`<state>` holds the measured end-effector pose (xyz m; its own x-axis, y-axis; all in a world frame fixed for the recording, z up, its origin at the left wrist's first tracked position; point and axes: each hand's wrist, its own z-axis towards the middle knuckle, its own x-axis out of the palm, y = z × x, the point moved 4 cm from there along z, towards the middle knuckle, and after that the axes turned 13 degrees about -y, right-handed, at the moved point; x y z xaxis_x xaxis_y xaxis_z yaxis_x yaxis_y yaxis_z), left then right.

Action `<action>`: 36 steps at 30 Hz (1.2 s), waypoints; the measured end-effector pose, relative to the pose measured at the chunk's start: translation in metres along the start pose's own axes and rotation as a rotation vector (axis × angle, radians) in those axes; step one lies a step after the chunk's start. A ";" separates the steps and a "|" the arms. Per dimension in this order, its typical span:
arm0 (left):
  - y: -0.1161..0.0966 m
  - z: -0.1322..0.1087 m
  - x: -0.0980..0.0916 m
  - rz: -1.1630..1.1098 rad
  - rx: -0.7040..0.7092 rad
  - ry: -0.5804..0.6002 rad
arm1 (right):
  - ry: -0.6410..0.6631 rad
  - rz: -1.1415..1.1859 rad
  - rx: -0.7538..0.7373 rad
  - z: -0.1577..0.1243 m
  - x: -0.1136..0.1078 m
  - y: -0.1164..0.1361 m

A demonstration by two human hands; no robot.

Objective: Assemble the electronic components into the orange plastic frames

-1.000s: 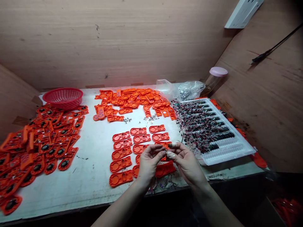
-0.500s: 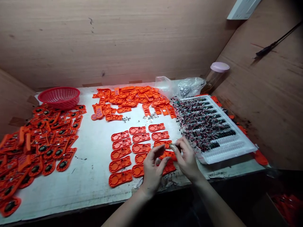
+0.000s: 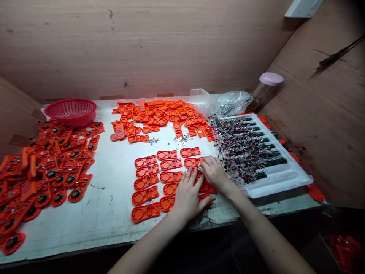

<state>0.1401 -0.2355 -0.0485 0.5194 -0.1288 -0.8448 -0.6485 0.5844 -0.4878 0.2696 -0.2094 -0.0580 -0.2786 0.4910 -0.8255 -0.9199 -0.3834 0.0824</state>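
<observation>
Orange plastic casings (image 3: 146,195) lie in rows, open side up, at the middle front of the table. My left hand (image 3: 186,198) rests over the right-hand part of these rows, fingers stretched forward and thumb pointing right. My right hand (image 3: 214,173) is beside its fingertips, with thumb and fingers pinched together at the edge of a casing (image 3: 193,162). Whatever the pinch holds is too small and covered to make out. Several casings are partly hidden under both hands. Small metal pieces (image 3: 184,140) lie scattered behind the rows.
At right is a white tray (image 3: 293,179) of wired parts (image 3: 242,148). Loose casings (image 3: 159,114) are heaped at the back, near a plastic bag (image 3: 235,102) and lidded jar (image 3: 266,89). At left, a red basket (image 3: 71,112) stands by a pile of fitted casings (image 3: 57,171).
Both hands were raised and apart above the casings. The left has come down flat with fingers extended; the right has moved left to its fingertips. The view has shifted slightly.
</observation>
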 end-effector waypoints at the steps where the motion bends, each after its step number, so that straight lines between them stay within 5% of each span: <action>1: 0.001 0.000 0.000 -0.007 0.001 -0.001 | -0.015 0.023 0.009 -0.001 0.000 -0.001; 15: 0.000 0.000 0.000 -0.024 -0.016 0.009 | -0.055 0.229 0.176 -0.009 0.007 -0.011; 25: 0.002 0.000 0.000 -0.030 -0.008 0.008 | -0.025 0.100 0.074 -0.008 0.010 -0.003; 33: 0.001 -0.002 0.000 -0.015 -0.008 0.007 | -0.049 0.526 0.349 -0.008 -0.013 -0.015; 36: 0.002 -0.003 0.001 -0.014 0.004 -0.017 | -0.023 0.511 0.291 -0.003 -0.016 -0.014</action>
<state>0.1376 -0.2372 -0.0506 0.5383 -0.1233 -0.8337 -0.6388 0.5856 -0.4991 0.2878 -0.2139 -0.0474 -0.7098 0.3182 -0.6285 -0.7041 -0.3474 0.6193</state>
